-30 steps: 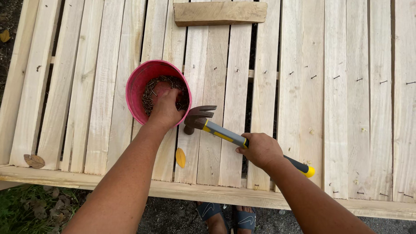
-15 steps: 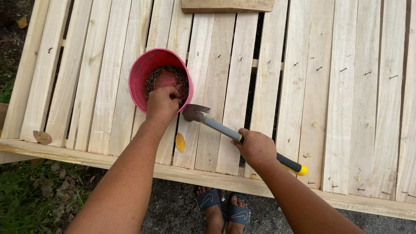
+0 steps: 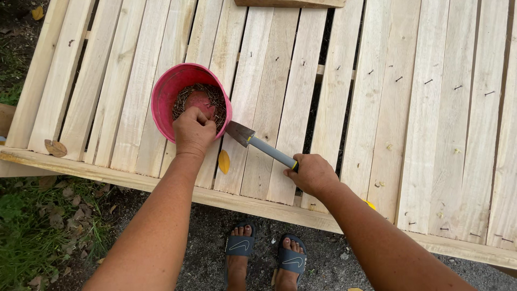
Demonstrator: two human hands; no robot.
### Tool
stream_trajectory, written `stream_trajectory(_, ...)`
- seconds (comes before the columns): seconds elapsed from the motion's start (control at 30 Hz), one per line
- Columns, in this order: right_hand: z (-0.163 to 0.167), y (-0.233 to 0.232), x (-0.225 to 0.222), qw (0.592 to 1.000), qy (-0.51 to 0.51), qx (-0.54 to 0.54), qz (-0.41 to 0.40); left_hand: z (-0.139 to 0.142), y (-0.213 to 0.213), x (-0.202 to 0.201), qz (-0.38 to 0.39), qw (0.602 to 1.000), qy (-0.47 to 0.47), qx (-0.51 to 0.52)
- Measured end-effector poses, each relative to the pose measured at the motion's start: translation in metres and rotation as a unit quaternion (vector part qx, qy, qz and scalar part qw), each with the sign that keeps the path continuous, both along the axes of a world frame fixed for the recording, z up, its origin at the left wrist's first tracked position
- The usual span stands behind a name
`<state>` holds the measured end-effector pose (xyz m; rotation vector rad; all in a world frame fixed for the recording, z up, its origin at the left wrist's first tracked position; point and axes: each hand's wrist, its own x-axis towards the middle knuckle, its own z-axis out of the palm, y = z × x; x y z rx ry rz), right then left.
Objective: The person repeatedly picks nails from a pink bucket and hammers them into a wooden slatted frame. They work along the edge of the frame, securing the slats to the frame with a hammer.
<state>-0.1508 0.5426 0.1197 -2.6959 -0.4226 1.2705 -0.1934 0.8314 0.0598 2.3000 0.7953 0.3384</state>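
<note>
My left hand (image 3: 193,131) reaches into a pink plastic bucket (image 3: 167,89) that stands on a slatted panel of pale wooden boards (image 3: 350,97). The bucket holds many small dark nails (image 3: 211,96); my fingers are bunched among them at its near rim, and what they pinch is hidden. My right hand (image 3: 313,173) grips a hammer (image 3: 257,142) by its grey and yellow handle. The hammer's metal head rests on the boards just right of the bucket.
Several nails stick up from the boards at the right (image 3: 428,82). A loose wooden block (image 3: 288,2) lies at the top edge. A yellow leaf (image 3: 223,161) lies near the panel's front edge. My sandalled feet (image 3: 264,253) stand on gravel; grass (image 3: 27,237) is at the left.
My left hand has stayed in the bucket, its fingers now bunched at the near rim. The hammer has turned and its head has come to rest on the boards by the bucket.
</note>
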Motion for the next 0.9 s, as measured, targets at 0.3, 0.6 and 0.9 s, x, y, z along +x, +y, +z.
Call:
stream_trajectory(0.3, 0.002, 0.004, -0.006, 0.999, -0.012, -0.018, -0.024, -0.002, 0.015, 0.01, -0.064, 0.981, 0.116, -0.141)
stream_trajectory(0.6, 0.009, 0.016, -0.011, 0.997, -0.025, -0.049, -0.056, 0.006, 0.027, 0.008, -0.033, 0.962, 0.067, -0.261)
stream_trajectory(0.9, 0.004, 0.023, -0.021, 0.994, -0.031, -0.082, -0.061, 0.018, 0.029, -0.001, -0.058, 0.967, 0.023, -0.247)
